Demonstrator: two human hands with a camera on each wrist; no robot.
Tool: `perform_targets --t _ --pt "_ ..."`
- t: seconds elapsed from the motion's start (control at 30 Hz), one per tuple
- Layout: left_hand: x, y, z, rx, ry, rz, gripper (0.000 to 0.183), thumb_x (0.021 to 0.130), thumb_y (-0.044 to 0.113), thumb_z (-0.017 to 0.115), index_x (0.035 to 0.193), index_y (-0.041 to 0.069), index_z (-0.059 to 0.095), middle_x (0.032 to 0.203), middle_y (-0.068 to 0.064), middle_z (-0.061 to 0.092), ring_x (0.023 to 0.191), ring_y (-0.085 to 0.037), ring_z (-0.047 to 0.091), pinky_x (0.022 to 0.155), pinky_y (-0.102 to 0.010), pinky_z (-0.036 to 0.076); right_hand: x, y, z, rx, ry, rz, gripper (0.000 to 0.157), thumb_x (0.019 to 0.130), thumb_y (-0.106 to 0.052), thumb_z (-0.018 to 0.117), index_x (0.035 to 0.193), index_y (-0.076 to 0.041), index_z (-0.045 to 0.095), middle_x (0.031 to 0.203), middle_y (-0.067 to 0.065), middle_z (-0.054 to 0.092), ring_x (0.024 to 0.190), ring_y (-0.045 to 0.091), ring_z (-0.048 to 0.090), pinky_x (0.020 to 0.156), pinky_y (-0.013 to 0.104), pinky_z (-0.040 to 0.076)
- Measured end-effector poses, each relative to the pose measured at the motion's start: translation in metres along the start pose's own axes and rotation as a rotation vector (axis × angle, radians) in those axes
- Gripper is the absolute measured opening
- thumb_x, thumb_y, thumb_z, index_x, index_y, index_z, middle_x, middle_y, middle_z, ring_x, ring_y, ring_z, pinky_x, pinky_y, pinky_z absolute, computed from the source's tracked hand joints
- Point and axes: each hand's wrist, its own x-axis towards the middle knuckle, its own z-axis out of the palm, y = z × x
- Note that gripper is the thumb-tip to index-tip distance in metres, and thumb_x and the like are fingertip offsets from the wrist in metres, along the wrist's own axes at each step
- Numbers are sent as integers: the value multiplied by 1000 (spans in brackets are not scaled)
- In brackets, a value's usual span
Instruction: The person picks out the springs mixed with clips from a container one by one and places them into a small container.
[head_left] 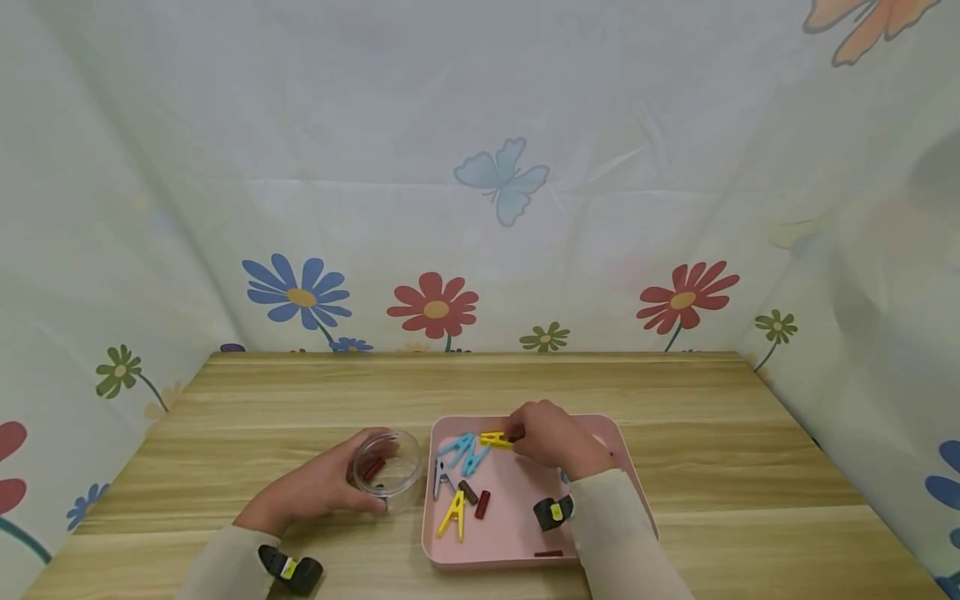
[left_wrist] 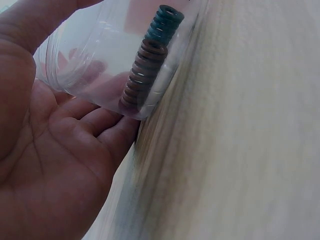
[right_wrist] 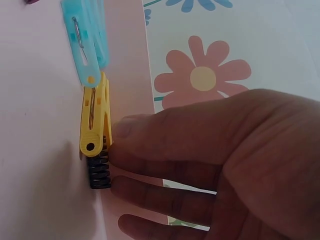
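Note:
My left hand (head_left: pixel 337 479) holds a clear plastic jar (head_left: pixel 405 475) at the left of the pink tray, its fingers and thumb curved round the side. Inside the jar lie a brown-red spring (left_wrist: pixel 144 75) and a teal spring (left_wrist: pixel 164 25). Over the tray's far side, my right hand (head_left: pixel 551 437) has its fingers fairly straight, fingertips right beside a yellow clothespin (right_wrist: pixel 92 120) and a black spring (right_wrist: pixel 100 172). That spring sits partly behind the clothespin in the right wrist view. A light-blue clothespin (right_wrist: pixel 82 45) lies against the yellow one's far end.
The pink tray (head_left: pixel 517 533) also holds light-blue clothespins (head_left: pixel 459 448), a grey clothespin (head_left: pixel 441 477), another yellow clothespin (head_left: pixel 453 515) and several springs, among them a red one (head_left: pixel 482 504) and one by the near wall (head_left: pixel 548 553). A flowered cloth (head_left: pixel 510 275) hangs behind the wooden table (head_left: pixel 360 387).

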Motion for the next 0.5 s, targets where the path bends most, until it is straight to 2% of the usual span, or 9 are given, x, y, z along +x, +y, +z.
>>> perform_targets --t 0.1,0.27,0.33,0.5 --pt "0 0 0 -10 -3 5 88 72 30 85 144 20 35 147 -9 47 139 -30 40 109 -22 37 0 1 1 0 1 4 20 86 -4 68 104 -10 74 94 1 68 78 17 56 72 31 52" --pt "0 0 0 11 1 2 89 72 32 85 144 20 35 147 -8 47 138 -30 41 111 -42 33 1 2 0 -9 8 20 19 84 -3 70 101 -9 75 91 0 68 76 17 55 70 29 50" --pt "0 1 1 20 3 -1 89 72 33 85 144 20 35 147 -7 48 138 -30 41 111 -45 32 1 3 0 -11 9 38 18 84 -3 70 99 -9 75 89 0 67 76 17 55 70 29 50" --pt "0 1 0 18 -1 5 89 73 32 85 145 19 34 147 -7 47 139 -30 41 111 -38 34 0 5 0 -30 18 64 17 83 0 68 94 -10 75 87 0 65 76 18 55 68 29 48"
